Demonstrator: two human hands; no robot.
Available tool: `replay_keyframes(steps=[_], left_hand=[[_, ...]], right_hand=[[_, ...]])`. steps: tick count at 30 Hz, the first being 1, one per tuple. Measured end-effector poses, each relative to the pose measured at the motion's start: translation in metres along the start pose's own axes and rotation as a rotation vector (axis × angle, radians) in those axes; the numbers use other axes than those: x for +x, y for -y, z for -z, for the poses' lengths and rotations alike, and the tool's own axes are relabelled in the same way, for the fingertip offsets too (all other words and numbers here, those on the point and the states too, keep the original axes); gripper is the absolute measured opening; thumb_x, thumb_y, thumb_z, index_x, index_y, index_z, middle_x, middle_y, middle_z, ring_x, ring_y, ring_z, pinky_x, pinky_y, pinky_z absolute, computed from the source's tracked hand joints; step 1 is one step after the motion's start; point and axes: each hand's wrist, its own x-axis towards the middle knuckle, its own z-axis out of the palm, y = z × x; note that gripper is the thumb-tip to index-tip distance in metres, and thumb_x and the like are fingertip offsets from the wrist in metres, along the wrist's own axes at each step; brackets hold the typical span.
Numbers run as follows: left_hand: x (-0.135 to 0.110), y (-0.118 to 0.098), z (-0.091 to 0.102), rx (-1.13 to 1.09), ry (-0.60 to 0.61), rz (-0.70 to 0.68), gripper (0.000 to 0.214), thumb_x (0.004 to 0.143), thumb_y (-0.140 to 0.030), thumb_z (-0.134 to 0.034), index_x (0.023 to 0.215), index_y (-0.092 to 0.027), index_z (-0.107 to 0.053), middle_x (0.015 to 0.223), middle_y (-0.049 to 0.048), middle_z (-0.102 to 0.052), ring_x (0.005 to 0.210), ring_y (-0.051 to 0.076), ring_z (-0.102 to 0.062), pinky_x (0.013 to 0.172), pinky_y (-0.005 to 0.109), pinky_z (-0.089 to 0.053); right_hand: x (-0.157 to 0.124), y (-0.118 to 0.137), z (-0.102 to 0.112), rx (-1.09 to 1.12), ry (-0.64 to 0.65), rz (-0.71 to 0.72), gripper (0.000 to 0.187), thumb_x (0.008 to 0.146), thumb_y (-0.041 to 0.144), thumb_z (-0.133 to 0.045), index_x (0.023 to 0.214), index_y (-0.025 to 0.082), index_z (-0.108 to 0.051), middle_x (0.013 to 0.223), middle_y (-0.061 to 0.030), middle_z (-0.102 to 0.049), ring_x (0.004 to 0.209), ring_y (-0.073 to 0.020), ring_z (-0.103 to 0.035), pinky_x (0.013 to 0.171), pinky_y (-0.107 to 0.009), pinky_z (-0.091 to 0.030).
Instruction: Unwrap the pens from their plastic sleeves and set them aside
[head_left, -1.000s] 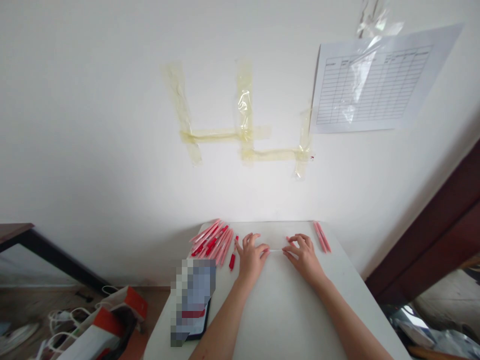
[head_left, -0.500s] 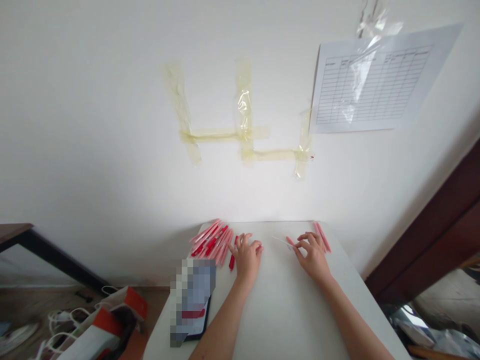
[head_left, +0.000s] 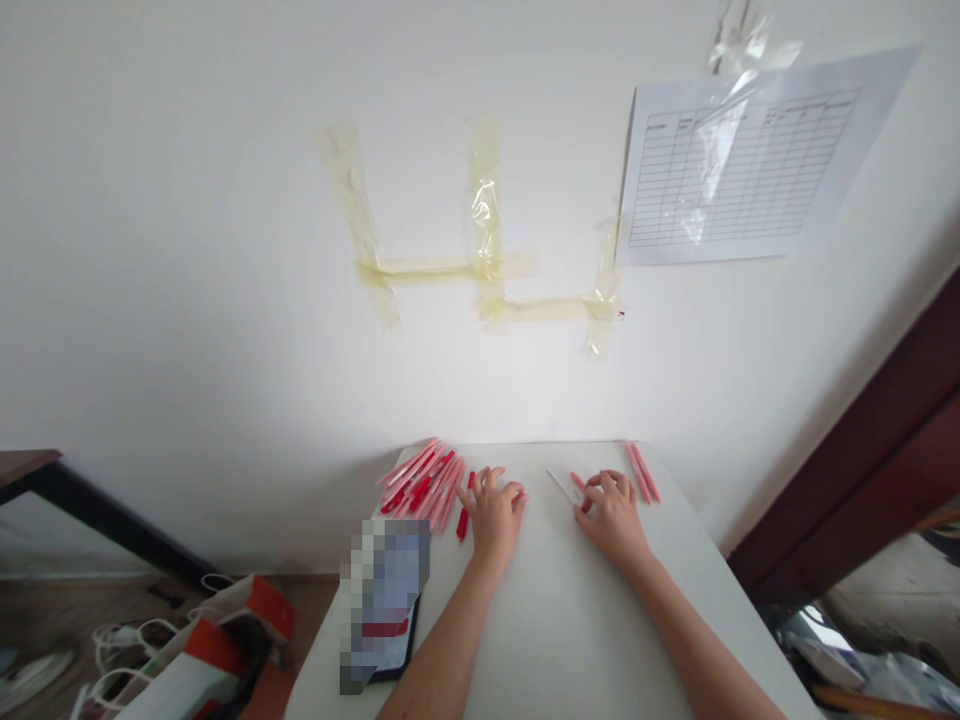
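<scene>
My left hand hovers over the table beside a pile of pink and red pens. Its thumb and forefinger pinch a small pink piece, mostly hidden, perhaps a pen part. Just left of its fingers lies a red pen, partly covered by the hand. My right hand is closed at the fingertips on a thin white stick that looks like a pen refill, pointing up and left. Close to those fingers lies a short pink piece. Two pink pens rest to the right of my right hand.
A phone, partly blurred out, lies at the left edge of the white table. Behind is a wall with yellowish tape and a taped paper chart. Bags stand on the floor at left; dark red furniture at right.
My right hand has shifted slightly left and down, its fingers curling in more, and the white stick has turned to a steeper angle. My left hand has hardly moved.
</scene>
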Motion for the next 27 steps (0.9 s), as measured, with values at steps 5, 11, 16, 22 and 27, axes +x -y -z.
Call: replay_keyframes(steps=[5, 11, 16, 22, 27], left_hand=[[-0.0001, -0.0012, 0.0012, 0.002, 0.0, -0.001, 0.01, 0.084, -0.03, -0.07, 0.091, -0.032, -0.076, 0.134, 0.0043, -0.06, 0.135, 0.034, -0.04, 0.114, 0.072, -0.018], [-0.0001, -0.0022, 0.0022, 0.005, 0.009, -0.004, 0.01, 0.084, -0.03, -0.07, 0.091, -0.031, -0.076, 0.134, 0.0044, -0.06, 0.135, 0.034, -0.04, 0.114, 0.071, -0.018], [-0.0002, -0.0014, 0.0007, -0.005, -0.001, -0.003, 0.009, 0.083, -0.029, -0.07, 0.09, -0.031, -0.076, 0.133, 0.0042, -0.06, 0.135, 0.033, -0.041, 0.115, 0.071, -0.017], [-0.0004, -0.0014, 0.0006, -0.017, 0.004, -0.002, 0.009, 0.084, -0.029, -0.07, 0.09, -0.031, -0.076, 0.134, 0.0047, -0.06, 0.135, 0.034, -0.041, 0.114, 0.072, -0.017], [-0.0005, -0.0018, 0.0008, -0.029, 0.009, 0.003, 0.009, 0.083, -0.028, -0.071, 0.09, -0.03, -0.076, 0.134, 0.0046, -0.06, 0.135, 0.034, -0.041, 0.114, 0.072, -0.018]], right_hand=[[0.0004, 0.0048, 0.0024, -0.008, 0.008, 0.015, 0.017, 0.081, 0.023, -0.064, 0.064, 0.022, -0.061, 0.102, -0.0101, -0.063, 0.112, -0.0311, -0.047, 0.099, -0.053, -0.039], [0.0005, 0.004, 0.0016, -0.014, -0.008, 0.016, 0.018, 0.081, 0.023, -0.065, 0.063, 0.023, -0.061, 0.104, -0.0104, -0.063, 0.112, -0.0319, -0.047, 0.098, -0.054, -0.04], [0.0, 0.0026, 0.0004, 0.001, -0.004, 0.024, 0.019, 0.08, 0.027, -0.067, 0.063, 0.023, -0.061, 0.107, -0.0108, -0.062, 0.113, -0.0322, -0.046, 0.098, -0.054, -0.04], [0.0006, 0.004, 0.0025, -0.005, 0.007, 0.018, 0.017, 0.081, 0.028, -0.067, 0.065, 0.023, -0.063, 0.108, -0.0111, -0.062, 0.114, -0.0327, -0.046, 0.099, -0.055, -0.04], [0.0006, 0.005, 0.0031, 0.005, 0.02, 0.007, 0.018, 0.082, 0.028, -0.068, 0.065, 0.023, -0.063, 0.109, -0.0111, -0.062, 0.115, -0.0328, -0.046, 0.1, -0.055, -0.04]])
